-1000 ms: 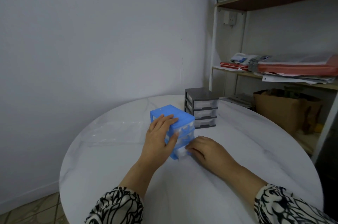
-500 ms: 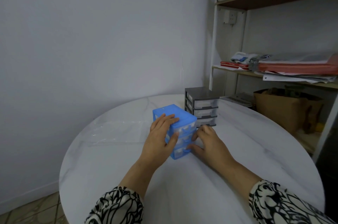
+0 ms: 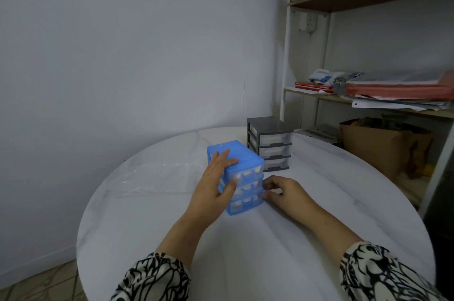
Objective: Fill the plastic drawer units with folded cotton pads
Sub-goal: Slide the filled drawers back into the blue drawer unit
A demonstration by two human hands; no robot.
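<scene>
Blue drawer unit (image 3: 242,165) braced on the bench, its drawer fronts turned toward the right hand.

Standing near the middle of the white round bench (image 3: 319,214), the blue unit faces its three clear drawers toward the person's right and slightly forward, so the pull direction runs that way. The left hand (image 3: 216,185) lies over the unit's top near corner, fingers straight and spread across the lid, thumb pressed against the drawer fronts: a steadying grip, not a pinch. The right hand (image 3: 282,191) sits just beside the lower drawers, fingers curled at their right edge; whether it pinches a handle or holds a pad cannot be told. It is the nearer hand for drawing a drawer out. A grey drawer unit (image 3: 270,143) stands just behind, all drawers closed. No loose cotton pads are visible.
</scene>
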